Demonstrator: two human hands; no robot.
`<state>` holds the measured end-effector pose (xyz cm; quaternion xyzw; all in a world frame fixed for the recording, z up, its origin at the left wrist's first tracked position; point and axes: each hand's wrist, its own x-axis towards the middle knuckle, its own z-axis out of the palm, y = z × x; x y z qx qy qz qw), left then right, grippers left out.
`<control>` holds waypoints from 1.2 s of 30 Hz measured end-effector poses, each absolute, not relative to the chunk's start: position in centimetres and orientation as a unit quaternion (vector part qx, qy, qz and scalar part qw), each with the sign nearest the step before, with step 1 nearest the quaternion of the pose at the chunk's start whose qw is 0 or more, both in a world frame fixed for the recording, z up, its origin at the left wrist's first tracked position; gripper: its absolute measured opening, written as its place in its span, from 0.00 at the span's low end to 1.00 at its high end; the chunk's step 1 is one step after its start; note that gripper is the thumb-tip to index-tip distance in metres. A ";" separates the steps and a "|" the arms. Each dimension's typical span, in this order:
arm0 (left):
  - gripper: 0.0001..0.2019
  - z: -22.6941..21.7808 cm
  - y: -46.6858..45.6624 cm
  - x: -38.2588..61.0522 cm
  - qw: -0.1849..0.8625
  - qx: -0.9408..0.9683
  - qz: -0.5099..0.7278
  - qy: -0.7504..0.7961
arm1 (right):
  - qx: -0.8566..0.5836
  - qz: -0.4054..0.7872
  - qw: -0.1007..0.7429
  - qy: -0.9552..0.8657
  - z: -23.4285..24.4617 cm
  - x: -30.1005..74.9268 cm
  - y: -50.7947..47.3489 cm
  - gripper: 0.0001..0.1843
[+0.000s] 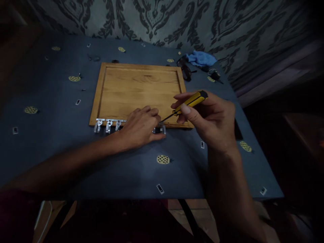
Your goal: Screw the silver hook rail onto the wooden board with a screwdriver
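From the head camera, one rectangular honey-coloured wooden board with a raised rim lies flat on a table under a dark blue cloth printed with yellow pineapples (at least eight pineapples show clearly). Along the board's near edge runs one silvery metal hook strip. Three of its hooks are in plain sight to the left of the hand and a fourth peeps out at the right end, so four can be counted, with the stretch between them hidden. The left hand lies palm down on the middle of that strip, fingers bent and thumb against the right-hand hook; whether the fingertips pinch anything I cannot tell. The right hand is closed around one slim screwdriver with a yellow and black handle, held like a pen. Its dark shaft slants down and left to a tip just beside the left fingertips, over the board's near edge. At the far right corner of the table, well apart from both hands, lie one crumpled light blue rag, one pair of dark-framed glasses and one small black and yellow object too dim to identify
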<state>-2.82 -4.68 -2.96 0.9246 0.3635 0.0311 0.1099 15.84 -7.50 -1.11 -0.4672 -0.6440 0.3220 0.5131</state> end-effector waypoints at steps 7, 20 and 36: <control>0.20 -2.5 -4.8 -2.7 0.120 0.920 0.010 0.372 | -0.471 0.305 0.515 -0.647 -1.6 16.2 -7.3 0.13; 0.21 -2.3 -4.4 -3.3 0.147 0.918 0.010 0.369 | -0.463 0.292 0.529 -0.648 -1.9 15.6 -6.9 0.15; 0.11 4.7 -3.0 1.6 0.477 0.779 0.344 0.219 | -0.446 0.280 0.550 -0.648 -2.4 15.8 -6.4 0.27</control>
